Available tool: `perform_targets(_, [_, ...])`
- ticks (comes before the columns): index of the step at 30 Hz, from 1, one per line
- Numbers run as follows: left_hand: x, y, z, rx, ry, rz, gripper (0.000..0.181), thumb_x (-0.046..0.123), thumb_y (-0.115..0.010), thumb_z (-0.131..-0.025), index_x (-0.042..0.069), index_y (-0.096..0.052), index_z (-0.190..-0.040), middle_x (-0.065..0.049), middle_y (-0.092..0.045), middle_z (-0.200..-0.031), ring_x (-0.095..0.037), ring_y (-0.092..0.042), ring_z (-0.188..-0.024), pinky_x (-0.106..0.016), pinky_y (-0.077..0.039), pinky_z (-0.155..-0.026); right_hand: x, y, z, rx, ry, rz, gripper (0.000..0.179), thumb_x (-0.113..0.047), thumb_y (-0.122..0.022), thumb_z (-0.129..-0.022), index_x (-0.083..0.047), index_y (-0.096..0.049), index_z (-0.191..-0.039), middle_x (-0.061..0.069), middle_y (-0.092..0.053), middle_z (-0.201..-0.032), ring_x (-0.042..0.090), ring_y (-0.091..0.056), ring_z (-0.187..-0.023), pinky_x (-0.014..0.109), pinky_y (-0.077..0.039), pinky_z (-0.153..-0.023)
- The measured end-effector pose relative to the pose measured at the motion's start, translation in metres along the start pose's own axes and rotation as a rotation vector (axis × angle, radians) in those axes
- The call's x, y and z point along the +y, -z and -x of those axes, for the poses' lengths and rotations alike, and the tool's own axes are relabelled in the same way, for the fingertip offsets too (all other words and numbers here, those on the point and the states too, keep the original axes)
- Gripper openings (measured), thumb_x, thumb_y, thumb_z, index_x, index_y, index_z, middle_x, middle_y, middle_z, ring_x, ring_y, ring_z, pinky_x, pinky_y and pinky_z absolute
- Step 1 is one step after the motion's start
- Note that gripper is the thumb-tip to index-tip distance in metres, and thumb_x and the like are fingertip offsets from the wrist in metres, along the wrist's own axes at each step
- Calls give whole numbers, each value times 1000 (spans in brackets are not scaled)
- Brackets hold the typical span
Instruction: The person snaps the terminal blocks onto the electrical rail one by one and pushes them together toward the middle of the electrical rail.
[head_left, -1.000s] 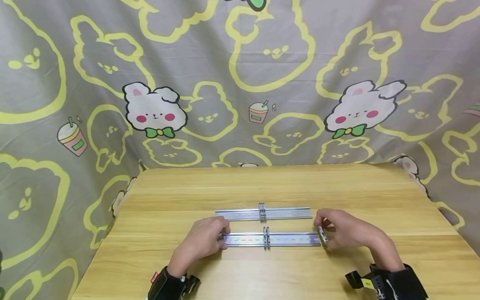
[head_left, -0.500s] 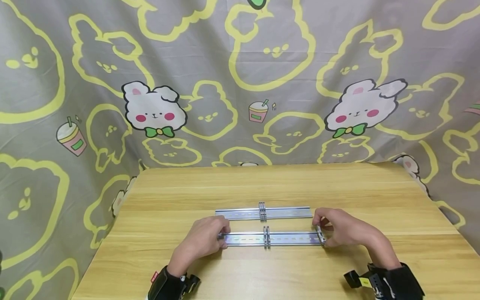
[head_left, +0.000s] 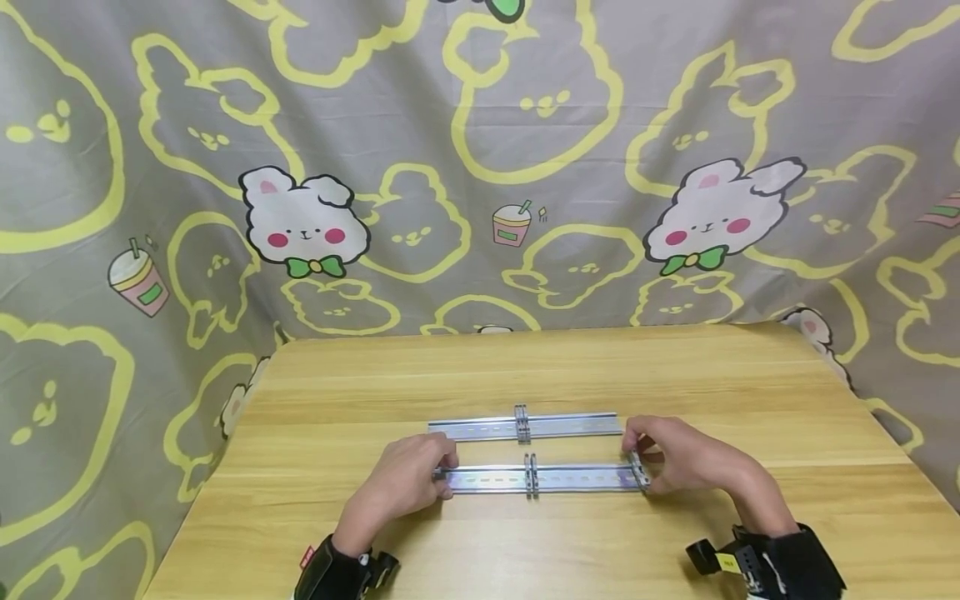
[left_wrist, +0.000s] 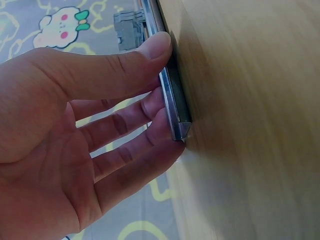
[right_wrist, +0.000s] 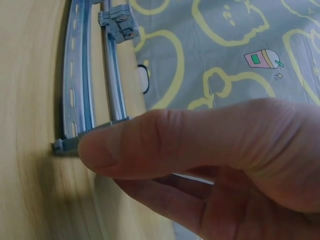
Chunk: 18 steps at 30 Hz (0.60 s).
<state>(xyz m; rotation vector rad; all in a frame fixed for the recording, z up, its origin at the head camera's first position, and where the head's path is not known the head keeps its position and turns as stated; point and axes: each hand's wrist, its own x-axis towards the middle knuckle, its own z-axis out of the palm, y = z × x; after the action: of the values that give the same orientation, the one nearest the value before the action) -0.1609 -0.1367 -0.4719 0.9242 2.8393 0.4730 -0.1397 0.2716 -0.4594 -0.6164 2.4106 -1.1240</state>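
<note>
My left hand (head_left: 408, 475) grips the left end of the near metal DIN rail (head_left: 577, 478), its thumb on the near edge and its fingers beyond, as the left wrist view shows. Between the thumb and fingers of my right hand (head_left: 693, 458) is a slim grey terminal block (right_wrist: 66, 145). It stands across the near rail's right end, touching it; whether it is clipped on is hidden. A pair of slim grey terminal blocks (head_left: 532, 476) sits near the middle of this rail.
A second DIN rail (head_left: 573, 426) lies behind and parallel, with grey terminal blocks (head_left: 522, 424) at its middle. Both rails are on a wooden table (head_left: 525, 550). A patterned grey curtain (head_left: 420, 108) hangs behind the table and along its sides.
My right hand has moved slightly left, bringing the terminal block from just beside the near rail's end onto that end. The left hand keeps its hold there. The head view shifts slightly.
</note>
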Motion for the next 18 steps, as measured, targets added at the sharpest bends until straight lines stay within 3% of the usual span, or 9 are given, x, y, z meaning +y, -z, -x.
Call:
perform_targets(11, [0, -1, -3, 0, -3, 3, 27, 18, -93, -72, 17, -70, -86, 8, -63, -83, -7, -51, -69, -28, -45, -63, -2, -3, 1, 1, 19, 9, 47, 13, -75, -60, -4, -55, -99, 10, -64, -111, 39, -64, -109, 40, -55, -93])
perform_targets(18, [-1, -2, -2, 6, -1, -1, 27, 18, -93, -71, 17, -69, -86, 9, -63, -83, -8, -51, -69, -29, -45, -63, -10, -15, -13, 8, 35, 10, 48, 7, -83, -63, -6, -56, -99, 8, -64, -110, 35, -64, -109, 41, -56, -91])
